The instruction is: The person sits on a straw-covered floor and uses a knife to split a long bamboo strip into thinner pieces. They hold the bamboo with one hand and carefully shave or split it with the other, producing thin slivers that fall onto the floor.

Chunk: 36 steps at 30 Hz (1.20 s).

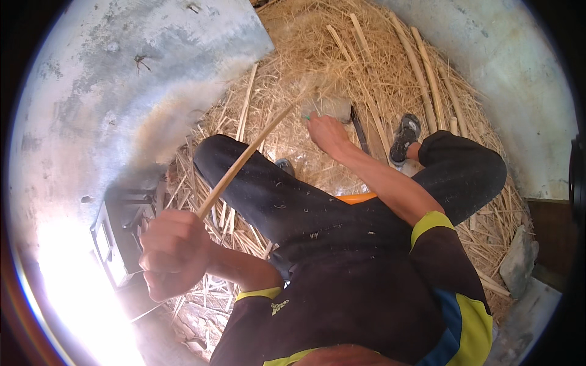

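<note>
My left hand (174,250) is closed in a fist round the near end of a long, pale bamboo strip (237,166), at the lower left. From there the strip slants up and away across my left thigh, and its far end blurs close to my right hand (328,134). That hand is closed, fingers curled, beside a greyish block (336,107) on the ground. A small bit of green shows at its fingertips; what it grips is mostly hidden. Just right of the block lies a dark, narrow, blade-like piece (359,129).
Fine shavings (305,43) heap up ahead, with several long bamboo pieces (421,79) at the right. Grey walls (171,55) rise on both sides. A dark box-shaped device (125,229) stands at the left, a stone (517,262) at the right. Something orange (357,198) shows beneath my legs.
</note>
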Each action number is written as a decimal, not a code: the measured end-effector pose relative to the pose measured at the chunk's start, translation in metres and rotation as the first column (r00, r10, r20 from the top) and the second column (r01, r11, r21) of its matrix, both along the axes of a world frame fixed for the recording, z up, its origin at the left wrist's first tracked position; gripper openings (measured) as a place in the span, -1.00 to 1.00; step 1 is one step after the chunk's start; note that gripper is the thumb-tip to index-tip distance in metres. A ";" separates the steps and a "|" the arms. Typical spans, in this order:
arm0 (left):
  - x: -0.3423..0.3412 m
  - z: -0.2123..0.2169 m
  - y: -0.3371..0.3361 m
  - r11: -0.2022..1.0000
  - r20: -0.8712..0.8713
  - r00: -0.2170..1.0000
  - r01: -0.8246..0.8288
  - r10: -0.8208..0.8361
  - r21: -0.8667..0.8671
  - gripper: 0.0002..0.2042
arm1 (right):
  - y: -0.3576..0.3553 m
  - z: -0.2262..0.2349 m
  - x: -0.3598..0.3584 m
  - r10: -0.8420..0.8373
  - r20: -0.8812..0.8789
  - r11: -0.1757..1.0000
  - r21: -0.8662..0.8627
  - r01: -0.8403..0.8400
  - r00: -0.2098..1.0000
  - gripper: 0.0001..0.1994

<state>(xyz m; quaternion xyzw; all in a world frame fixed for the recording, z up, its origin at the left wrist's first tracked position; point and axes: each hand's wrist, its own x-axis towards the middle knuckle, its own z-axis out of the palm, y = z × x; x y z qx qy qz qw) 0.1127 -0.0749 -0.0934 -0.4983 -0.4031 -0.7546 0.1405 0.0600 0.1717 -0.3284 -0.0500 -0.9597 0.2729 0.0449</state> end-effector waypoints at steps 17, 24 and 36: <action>-0.011 0.000 -0.002 0.995 0.062 0.997 -0.059 0.054 0.074 -0.65 | 0.009 0.032 -0.003 0.014 0.402 0.538 -0.775 0.332 0.915 -0.62; -0.012 0.010 0.006 0.907 0.377 0.875 -0.387 0.305 0.164 -0.62 | -0.006 0.039 0.022 0.262 0.159 0.879 -0.447 -0.168 0.952 -0.50; -0.041 0.040 0.037 0.643 0.602 0.575 -0.755 0.555 0.129 -0.66 | 0.127 -0.209 0.081 -0.518 0.634 0.835 0.230 0.500 0.574 -0.73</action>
